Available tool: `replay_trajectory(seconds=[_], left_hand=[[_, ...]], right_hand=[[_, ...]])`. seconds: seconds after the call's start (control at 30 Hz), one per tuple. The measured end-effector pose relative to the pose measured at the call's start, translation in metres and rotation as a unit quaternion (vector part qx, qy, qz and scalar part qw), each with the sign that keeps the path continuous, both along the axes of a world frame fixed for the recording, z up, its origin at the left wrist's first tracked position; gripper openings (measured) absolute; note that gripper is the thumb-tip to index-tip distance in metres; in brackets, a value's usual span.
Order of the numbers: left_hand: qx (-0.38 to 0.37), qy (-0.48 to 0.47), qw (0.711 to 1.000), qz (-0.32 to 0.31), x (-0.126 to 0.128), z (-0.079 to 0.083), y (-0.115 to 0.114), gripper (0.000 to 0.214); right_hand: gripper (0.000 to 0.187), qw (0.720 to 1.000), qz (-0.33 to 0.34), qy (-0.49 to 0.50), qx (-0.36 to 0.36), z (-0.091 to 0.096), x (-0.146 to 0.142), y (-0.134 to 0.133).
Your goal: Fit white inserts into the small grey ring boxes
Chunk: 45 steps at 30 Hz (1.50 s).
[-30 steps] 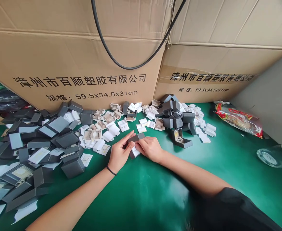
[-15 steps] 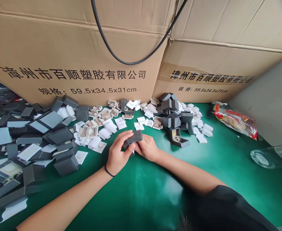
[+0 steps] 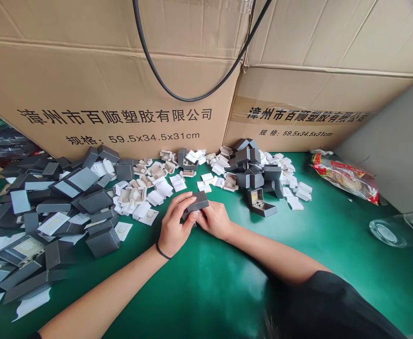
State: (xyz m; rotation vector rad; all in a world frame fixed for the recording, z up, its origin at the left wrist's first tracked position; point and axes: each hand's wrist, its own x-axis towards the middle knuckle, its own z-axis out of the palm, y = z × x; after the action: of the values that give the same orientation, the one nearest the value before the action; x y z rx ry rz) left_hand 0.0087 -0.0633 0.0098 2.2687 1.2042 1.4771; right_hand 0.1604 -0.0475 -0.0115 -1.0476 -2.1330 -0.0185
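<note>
A small dark grey jewellery box [image 3: 197, 202] sits between both hands on the green table [image 3: 227, 287], its lid down or nearly so. My left hand [image 3: 173, 226], with a black band at the wrist, curls its fingers over the box's left end. My right hand [image 3: 215, 219] grips the box from the right and underneath. White insert cards [image 3: 157, 195] and beige pads lie just beyond the hands. One grey box [image 3: 261, 202] stands open to the right.
Heaps of grey boxes and lids [image 3: 51, 212] cover the left of the table. Another pile [image 3: 252, 167] sits at the back. Two big cardboard cartons [image 3: 122, 84] wall the far side, a black cable [image 3: 178, 89] hanging across. A snack bag [image 3: 345, 176] and a glass vessel [image 3: 393, 230] lie right.
A second ago the box lay open with a white card showing between my fingers. Its lid has since come down, and both hands now close around the box.
</note>
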Motion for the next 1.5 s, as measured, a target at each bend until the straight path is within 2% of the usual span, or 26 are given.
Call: replay_trajectory(seconds=[0.13,0.23,0.33,0.4,0.5,0.6,0.67,0.77,0.9,0.97,1.03,1.13,1.2,1.27,1.33,1.43,1.5], left_hand=[[-0.002,-0.028,0.999,0.035,0.001,0.001,0.004,0.024],[0.027,-0.031,0.998,0.048,0.001,0.003,0.005,0.025],[0.048,-0.006,0.998,0.034,0.001,0.004,0.005,0.027],[0.062,-0.005,0.997,0.039,0.000,0.005,0.005,0.028],[0.092,0.005,0.995,0.037,-0.003,0.004,0.005,0.034],[0.126,0.040,0.991,0.021,-0.006,0.003,0.007,0.041],[0.139,0.048,0.989,0.019,-0.006,0.002,0.007,0.040],[0.145,0.043,0.988,0.027,-0.006,0.002,0.007,0.036],[0.158,0.064,0.985,0.038,-0.004,0.002,0.007,0.032],[0.163,0.074,0.983,0.042,-0.002,0.001,0.008,0.031],[0.161,0.079,0.983,0.033,0.001,0.000,0.013,0.030],[0.162,0.088,0.983,-0.008,0.014,0.008,0.029,0.031],[0.169,0.084,0.981,-0.033,0.030,0.021,0.044,0.032],[0.187,0.055,0.979,-0.057,0.053,0.037,0.062,0.032],[0.207,0.026,0.974,-0.087,0.081,0.054,0.080,0.032],[0.215,0.024,0.966,-0.140,0.130,0.074,0.103,0.032],[0.222,0.046,0.959,-0.169,0.162,0.081,0.114,0.033]], right_hand=[[0.023,0.996,0.013,0.053,-0.076,0.004,-0.003,-0.003],[0.023,0.973,0.026,0.159,-0.163,0.010,-0.004,-0.003],[0.018,0.912,0.090,0.278,-0.288,0.016,-0.004,-0.002],[0.027,0.861,0.147,0.329,-0.360,0.017,-0.005,-0.001],[0.035,0.794,0.207,0.382,-0.425,0.015,-0.009,-0.001],[0.040,0.736,0.248,0.433,-0.458,0.013,-0.011,-0.001],[0.039,0.716,0.259,0.449,-0.468,0.014,-0.010,-0.001],[0.036,0.700,0.258,0.453,-0.487,0.017,-0.008,0.000],[0.039,0.680,0.213,0.475,-0.516,0.021,-0.013,-0.004],[0.036,0.679,0.167,0.498,-0.513,0.021,-0.018,-0.005],[0.032,0.693,0.124,0.513,-0.491,0.022,-0.019,-0.002],[0.026,0.748,0.071,0.510,-0.418,0.030,-0.008,0.012],[0.025,0.792,0.049,0.502,-0.344,0.042,0.009,0.026],[0.023,0.839,0.047,0.481,-0.251,0.058,0.032,0.040],[0.020,0.868,0.031,0.464,-0.175,0.074,0.059,0.054],[0.012,0.869,-0.069,0.479,-0.102,0.092,0.105,0.071],[0.011,0.868,-0.146,0.472,-0.047,0.097,0.137,0.080]])
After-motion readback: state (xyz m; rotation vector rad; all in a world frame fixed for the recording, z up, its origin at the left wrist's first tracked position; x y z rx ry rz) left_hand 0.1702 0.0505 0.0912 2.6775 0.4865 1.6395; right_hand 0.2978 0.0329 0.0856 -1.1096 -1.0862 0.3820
